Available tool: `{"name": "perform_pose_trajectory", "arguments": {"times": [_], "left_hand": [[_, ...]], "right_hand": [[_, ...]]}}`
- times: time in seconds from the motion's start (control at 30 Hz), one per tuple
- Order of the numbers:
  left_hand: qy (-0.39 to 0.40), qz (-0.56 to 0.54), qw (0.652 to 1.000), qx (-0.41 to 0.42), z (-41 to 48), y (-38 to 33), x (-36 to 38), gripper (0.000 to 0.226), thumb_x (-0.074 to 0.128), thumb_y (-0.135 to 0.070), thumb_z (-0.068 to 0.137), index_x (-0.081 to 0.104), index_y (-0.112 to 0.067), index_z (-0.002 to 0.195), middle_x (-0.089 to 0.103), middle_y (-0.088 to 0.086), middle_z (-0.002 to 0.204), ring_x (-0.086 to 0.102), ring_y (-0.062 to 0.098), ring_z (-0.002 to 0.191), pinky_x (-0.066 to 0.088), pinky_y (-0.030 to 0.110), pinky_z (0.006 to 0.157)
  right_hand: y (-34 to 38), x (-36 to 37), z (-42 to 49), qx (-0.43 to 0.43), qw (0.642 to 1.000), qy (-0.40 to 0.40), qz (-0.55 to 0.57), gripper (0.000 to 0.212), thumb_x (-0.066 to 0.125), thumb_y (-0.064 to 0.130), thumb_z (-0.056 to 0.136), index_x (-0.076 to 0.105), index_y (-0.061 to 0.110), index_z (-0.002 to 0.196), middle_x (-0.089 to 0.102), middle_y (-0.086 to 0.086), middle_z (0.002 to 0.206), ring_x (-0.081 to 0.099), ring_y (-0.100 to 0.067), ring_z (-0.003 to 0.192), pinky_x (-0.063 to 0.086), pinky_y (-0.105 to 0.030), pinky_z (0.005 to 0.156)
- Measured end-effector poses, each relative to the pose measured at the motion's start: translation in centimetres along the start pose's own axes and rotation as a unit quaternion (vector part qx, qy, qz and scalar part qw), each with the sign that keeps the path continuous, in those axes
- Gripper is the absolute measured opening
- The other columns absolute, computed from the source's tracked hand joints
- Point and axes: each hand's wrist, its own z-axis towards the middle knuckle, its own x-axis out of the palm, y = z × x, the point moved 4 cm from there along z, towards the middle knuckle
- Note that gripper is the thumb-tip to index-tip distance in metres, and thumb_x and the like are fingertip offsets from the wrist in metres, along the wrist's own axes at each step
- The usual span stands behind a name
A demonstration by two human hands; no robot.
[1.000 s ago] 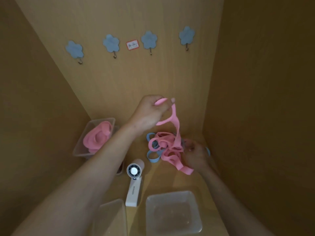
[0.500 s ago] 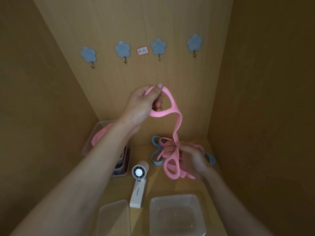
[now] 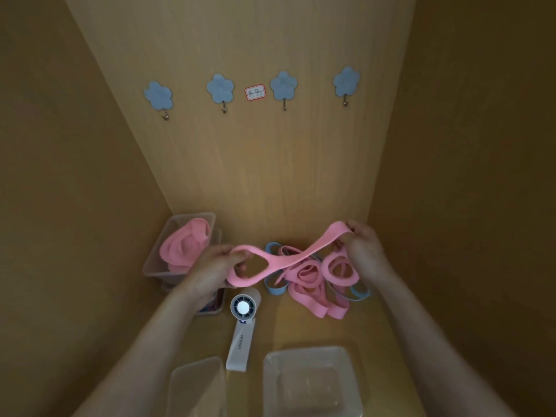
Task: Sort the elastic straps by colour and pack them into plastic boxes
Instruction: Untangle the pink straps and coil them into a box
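A pink elastic strap is stretched between both hands above the shelf floor. My left hand grips its left loop, and my right hand pinches its right end, slightly higher. Under the strap lies a tangled pile of pink straps mixed with blue straps. A clear plastic box at the back left holds folded pink straps. Two clear boxes with nothing in them stand at the front: a larger one and a narrower one.
A white handheld fan lies between the boxes. Beneath the back-left box sits another container with dark contents. Wooden walls close in on the left, back and right. Several blue flower hooks and a small label are on the back wall.
My left hand came down from high up with the strap's loop. My right hand rose out of the pile holding the other end, and the strap now spans sideways between both hands.
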Motion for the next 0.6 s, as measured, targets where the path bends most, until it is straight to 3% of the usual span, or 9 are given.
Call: {"name": "perform_pose_trajectory", "arguments": {"times": [0.07, 0.13, 0.23, 0.33, 0.4, 0.5, 0.6], "left_hand": [[0.046, 0.028, 0.998, -0.026, 0.0, 1.4, 1.2, 0.013, 0.059, -0.013, 0.099, 0.071, -0.006, 0.099, 0.066, 0.007, 0.077, 0.064, 0.021, 0.07, 0.053, 0.036, 0.065], [0.105, 0.044, 0.993, -0.026, -0.1, 2.0, 2.6, 0.017, 0.063, -0.024, 0.096, 0.07, -0.012, 0.105, 0.072, 0.014, 0.09, 0.07, 0.031, 0.085, 0.056, 0.049, 0.082], [0.227, 0.092, 0.969, -0.006, -0.9, 1.3, 5.0, 0.046, 0.069, -0.053, 0.08, 0.065, -0.026, 0.118, 0.073, 0.001, 0.114, 0.067, 0.025, 0.111, 0.052, 0.044, 0.096], [0.297, 0.085, 0.95, 0.034, -1.1, 1.0, 7.8, 0.079, 0.091, -0.044, 0.063, 0.051, -0.034, 0.131, 0.067, -0.009, 0.126, 0.063, 0.013, 0.121, 0.051, 0.039, 0.104], [0.287, 0.112, 0.947, 0.09, -0.9, 0.8, 9.3, 0.088, 0.095, -0.038, 0.057, 0.044, -0.043, 0.129, 0.063, -0.011, 0.13, 0.06, 0.005, 0.123, 0.05, 0.036, 0.106], [0.246, 0.13, 0.946, 0.169, -0.5, 0.9, 10.5, 0.067, 0.084, -0.021, 0.067, 0.05, -0.048, 0.117, 0.065, -0.008, 0.124, 0.062, 0.009, 0.118, 0.052, 0.038, 0.102], [0.179, 0.009, 0.972, 0.15, 0.0, 1.3, 10.1, 0.056, 0.077, -0.027, 0.071, 0.05, -0.023, 0.12, 0.067, 0.004, 0.114, 0.066, 0.023, 0.111, 0.055, 0.044, 0.096]], "right_hand": [[1.7, 0.0, 0.3, -0.026, 0.999, 0.017, -0.015, 0.033, 0.046, -0.006, 0.086, 0.061, 0.016, 0.066, 0.052, -0.007, 0.064, 0.049, -0.02, 0.061, 0.039, -0.033, 0.059], [2.9, 0.6, 0.4, -0.03, 0.998, 0.034, -0.033, 0.025, 0.049, -0.003, 0.083, 0.063, 0.012, 0.07, 0.057, -0.009, 0.066, 0.054, -0.023, 0.065, 0.043, -0.037, 0.063], [4.6, 2.0, 0.2, -0.006, 0.997, 0.057, -0.045, 0.017, 0.053, 0.001, 0.081, 0.067, 0.007, 0.074, 0.06, -0.014, 0.068, 0.056, -0.026, 0.067, 0.044, -0.04, 0.067], [6.0, 3.4, -0.4, 0.04, 0.996, 0.078, -0.021, 0.014, 0.056, 0.016, 0.069, 0.069, 0.01, 0.073, 0.054, -0.015, 0.068, 0.048, -0.026, 0.067, 0.036, -0.04, 0.067], [6.6, 3.8, -0.8, 0.055, 0.995, 0.08, -0.013, 0.012, 0.057, 0.019, 0.068, 0.067, 0.014, 0.064, 0.051, -0.01, 0.063, 0.045, -0.024, 0.063, 0.034, -0.041, 0.066], [7.2, 3.5, -1.0, 0.048, 0.997, 0.064, -0.017, 0.028, 0.054, 0.018, 0.075, 0.066, 0.02, 0.05, 0.047, -0.002, 0.057, 0.042, -0.021, 0.058, 0.033, -0.038, 0.062], [6.9, 3.0, -0.9, 0.049, 0.998, 0.033, -0.021, 0.038, 0.052, 0.016, 0.087, 0.07, 0.022, 0.055, 0.05, -0.001, 0.062, 0.045, -0.021, 0.063, 0.035, -0.034, 0.064]]}}
